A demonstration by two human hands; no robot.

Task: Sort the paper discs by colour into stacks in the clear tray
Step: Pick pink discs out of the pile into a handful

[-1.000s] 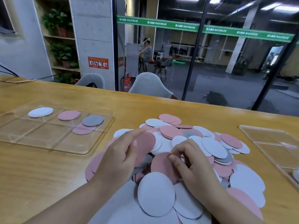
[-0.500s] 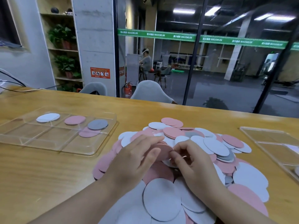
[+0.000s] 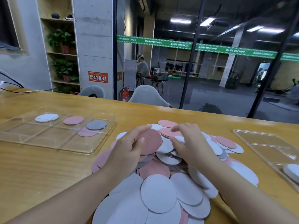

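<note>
Head view: left hand (image 3: 127,152) grips pink disc (image 3: 150,141), covering its edge.

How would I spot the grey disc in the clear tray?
Find the clear tray on the table's left side. Along its far row lie discs; the grey disc is rightmost, overlapping a pink disc, the tray's only dark grey one.

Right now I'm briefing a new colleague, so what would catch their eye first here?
A big loose heap of pink, white and grey paper discs fills the near middle of the wooden table, with both hands in it. The left hand grips a pink disc. At far left, the clear tray holds only a few sorted discs.
</note>
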